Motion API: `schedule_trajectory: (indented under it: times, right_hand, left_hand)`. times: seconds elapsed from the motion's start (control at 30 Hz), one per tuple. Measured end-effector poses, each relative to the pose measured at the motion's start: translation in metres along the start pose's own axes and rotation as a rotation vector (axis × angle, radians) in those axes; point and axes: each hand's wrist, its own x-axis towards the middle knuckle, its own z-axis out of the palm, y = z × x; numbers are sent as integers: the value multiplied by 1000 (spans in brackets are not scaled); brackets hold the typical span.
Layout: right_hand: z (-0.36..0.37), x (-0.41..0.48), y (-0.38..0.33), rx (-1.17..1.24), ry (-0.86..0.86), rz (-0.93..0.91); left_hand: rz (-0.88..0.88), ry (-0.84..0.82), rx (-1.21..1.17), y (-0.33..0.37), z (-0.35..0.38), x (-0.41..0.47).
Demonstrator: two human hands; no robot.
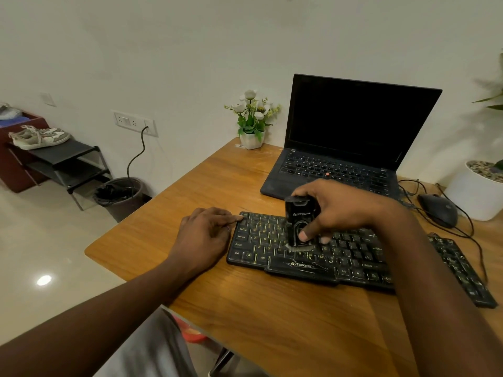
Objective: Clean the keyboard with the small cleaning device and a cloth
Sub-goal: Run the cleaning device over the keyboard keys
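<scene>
Right hand (340, 210) is gripping the small cleaning device (298, 216) upright, fingers clamped round its body, brush end on the lower letter rows. The keyboard (353, 254) is lying on the surface (272, 308), its long axis stretching away rightward from the device. Left hand (204, 235) is steadying the left end, fingers relaxed.

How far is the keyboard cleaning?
Done: nothing clear; keys look dusty. In hand: the right hand holds the small cleaning device, brush on letter keys of the Zebronics keyboard; the left hand touches its left edge. Left: other keys, then the cloth; none visible.
</scene>
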Motion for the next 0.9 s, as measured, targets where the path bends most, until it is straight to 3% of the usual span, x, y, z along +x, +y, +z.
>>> schedule_trajectory:
  times: [0.2, 0.6, 0.9]
  right_hand:
    - [-8, -9, 0, -79, 3, 59]
    - [16, 5, -16, -76, 8, -115]
    - [-7, -10, -4, -157, 8, 78]
  left_hand:
    - [-13, -13, 8, 1, -1, 0]
    - [-17, 17, -16, 7, -1, -1]
    - [-12, 23, -1, 4, 0, -1]
